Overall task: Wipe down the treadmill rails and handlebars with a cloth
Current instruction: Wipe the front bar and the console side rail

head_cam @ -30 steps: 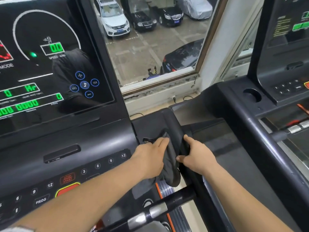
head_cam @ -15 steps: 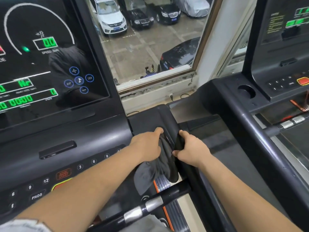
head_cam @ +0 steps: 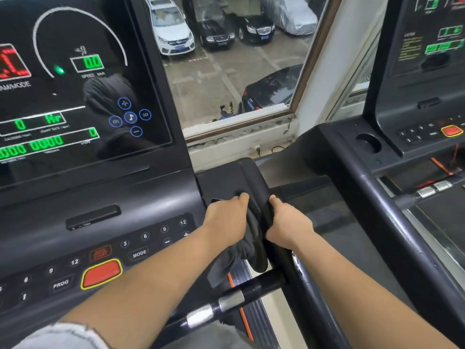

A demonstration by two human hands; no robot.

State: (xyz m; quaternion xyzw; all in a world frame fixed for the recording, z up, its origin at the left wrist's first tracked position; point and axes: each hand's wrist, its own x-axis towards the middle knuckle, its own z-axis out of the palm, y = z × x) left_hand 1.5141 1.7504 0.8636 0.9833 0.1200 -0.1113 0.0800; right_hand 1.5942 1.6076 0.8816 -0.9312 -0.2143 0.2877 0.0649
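Observation:
A dark grey cloth [head_cam: 247, 244] is draped over the treadmill's black right side rail [head_cam: 254, 180], its loose end hanging below. My left hand [head_cam: 226, 217] holds the cloth against the rail's inner side, fingers wrapped over the fabric. My right hand [head_cam: 286, 224] grips the cloth and the rail from the outer side, thumb pointing forward. A black front handlebar with silver sensor bands [head_cam: 226, 302] crosses below my arms.
The lit console screen [head_cam: 75, 91] and its button panel [head_cam: 100, 260] fill the left. A second treadmill [head_cam: 377, 202] stands close on the right. A window onto a car park [head_cam: 231, 59] lies ahead, with a narrow floor gap between the machines.
Both hands slid the cloth forward along the rail from one second ago, then held about the same place. The view shifted slightly.

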